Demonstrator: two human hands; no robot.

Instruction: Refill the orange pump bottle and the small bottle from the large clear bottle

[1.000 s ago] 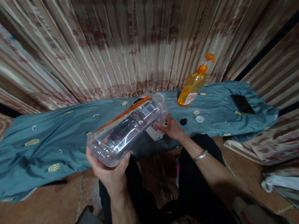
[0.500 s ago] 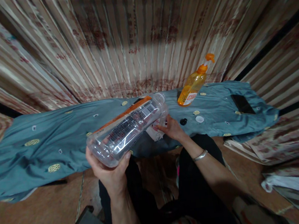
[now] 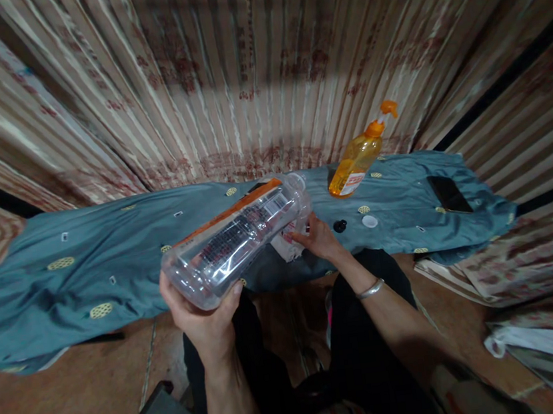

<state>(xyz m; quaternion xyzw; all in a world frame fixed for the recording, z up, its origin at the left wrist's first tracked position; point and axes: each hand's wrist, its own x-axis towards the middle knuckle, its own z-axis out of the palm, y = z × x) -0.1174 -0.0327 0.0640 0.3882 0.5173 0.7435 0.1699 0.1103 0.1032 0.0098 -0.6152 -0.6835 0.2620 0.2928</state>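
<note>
My left hand [image 3: 203, 323] is closed around the base of a large clear plastic bottle [image 3: 235, 242] with an orange-edged label and a barcode. The bottle lies tilted in the air, its uncapped neck up to the right. Close under the neck end is my right hand [image 3: 321, 238], its thumb and fingers closed on a crumpled white piece with reddish print [image 3: 289, 249], perhaps a tissue or wrapper. The bottle partly hides those fingers. On the cloth to the right are a small black cap [image 3: 340, 225] and a white round cap [image 3: 370, 222].
A pump bottle of orange liquid [image 3: 354, 164] stands behind the caps. A dark phone [image 3: 449, 193] lies at the right end of the teal tablecloth [image 3: 125, 252]. Striped curtains [image 3: 239, 70] hang close behind the table. Something dark shows partly behind the bottle.
Almost nothing differs. Both hands and the clear bottle keep their places, and the whole view has shifted very slightly.
</note>
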